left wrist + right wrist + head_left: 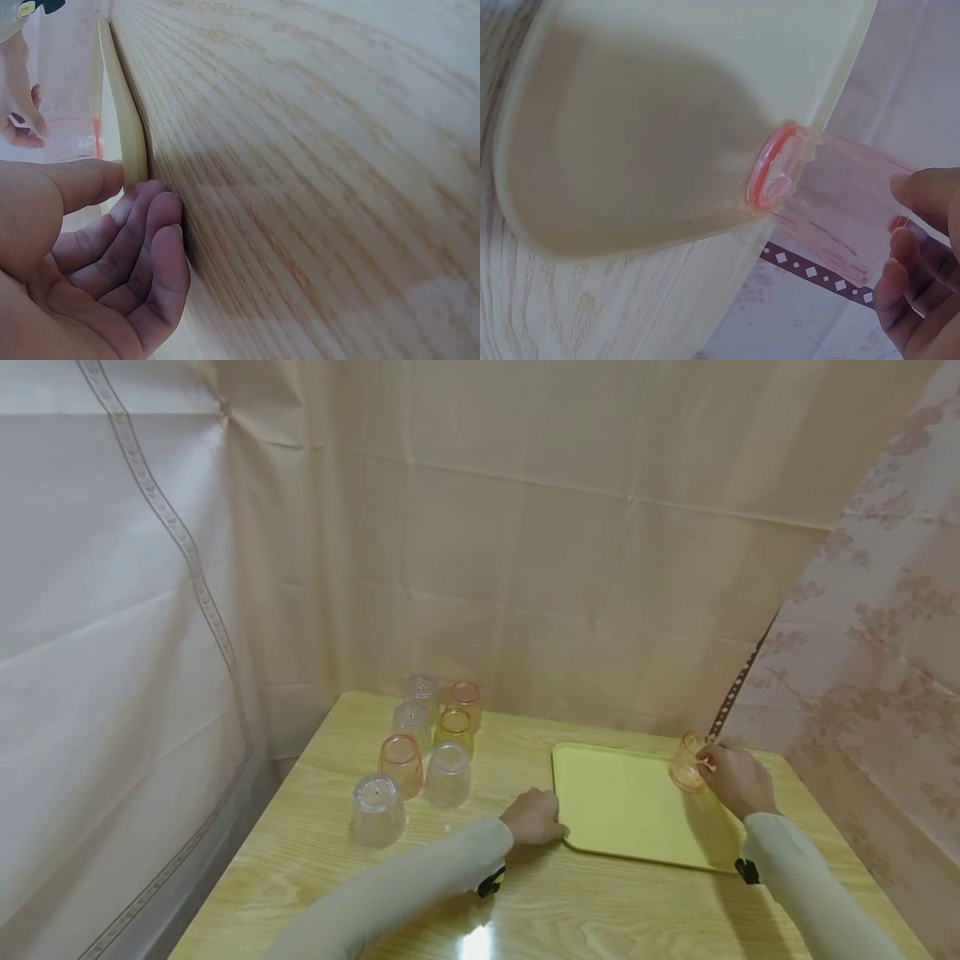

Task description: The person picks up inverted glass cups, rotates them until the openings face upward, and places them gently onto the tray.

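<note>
The right hand (pixel 738 779) pinches a transparent, pink-tinted round tumbler (pixel 686 767); the left hand (pixel 533 818) grips a shallow, yellow rectangular tray (pixel 622 802).

A long, pale grey-green fabric left sleeve (pixel 405 881) and a matching right sleeve (pixel 810 881) reach the wrists, each ending in a plain cuff. A small black wrist unit with a yellow patch (pixel 498 877) sits under the left cuff (pixel 491 843); another small black unit (pixel 747 870) sits at the right cuff (pixel 763 831), bearing a yellow label (pixel 28 9).
</note>
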Demonstrator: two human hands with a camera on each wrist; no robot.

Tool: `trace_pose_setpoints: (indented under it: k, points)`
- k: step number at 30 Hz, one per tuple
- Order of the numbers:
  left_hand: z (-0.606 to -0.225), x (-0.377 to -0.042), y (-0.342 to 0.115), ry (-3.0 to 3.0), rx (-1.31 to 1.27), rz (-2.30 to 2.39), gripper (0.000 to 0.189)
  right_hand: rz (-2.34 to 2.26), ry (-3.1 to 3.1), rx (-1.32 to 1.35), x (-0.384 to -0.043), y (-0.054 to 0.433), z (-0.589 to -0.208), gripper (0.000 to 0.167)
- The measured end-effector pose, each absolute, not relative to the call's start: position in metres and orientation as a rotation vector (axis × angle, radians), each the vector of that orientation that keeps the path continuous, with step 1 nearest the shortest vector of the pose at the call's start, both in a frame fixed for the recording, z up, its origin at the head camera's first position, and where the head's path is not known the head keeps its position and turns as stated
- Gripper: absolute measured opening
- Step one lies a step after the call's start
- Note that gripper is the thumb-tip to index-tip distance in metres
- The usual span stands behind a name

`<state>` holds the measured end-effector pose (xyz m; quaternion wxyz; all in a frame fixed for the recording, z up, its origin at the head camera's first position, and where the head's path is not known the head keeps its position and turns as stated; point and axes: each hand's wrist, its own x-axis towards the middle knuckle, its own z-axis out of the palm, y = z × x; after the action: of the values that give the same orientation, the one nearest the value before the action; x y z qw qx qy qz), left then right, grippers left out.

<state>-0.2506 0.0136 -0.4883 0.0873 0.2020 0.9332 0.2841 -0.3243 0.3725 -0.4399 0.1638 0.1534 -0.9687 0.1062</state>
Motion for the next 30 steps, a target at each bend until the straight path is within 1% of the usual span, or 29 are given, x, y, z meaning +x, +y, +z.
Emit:
trace_pose_setpoints:
  k: [4,10,23,30]
  points:
    - [-0.488,-0.250,0.013,2.797,0.627,0.840,0.059,0.325,-2.740,0.445,-0.321,0.372,-0.440,0.025]
    - [-0.487,-0.252,0.011,2.808,0.651,0.840,0.059,0.337,-2.696,0.491,-0.315,0.366,-0.438,0.028]
    - [-0.490,-0.255,0.012,2.782,0.621,0.887,0.061,0.300,-2.623,0.596,-0.303,0.355,-0.446,0.026]
    - [-0.492,-0.255,0.012,2.762,0.592,0.912,0.058,0.297,-2.631,0.686,-0.291,0.340,-0.453,0.022]
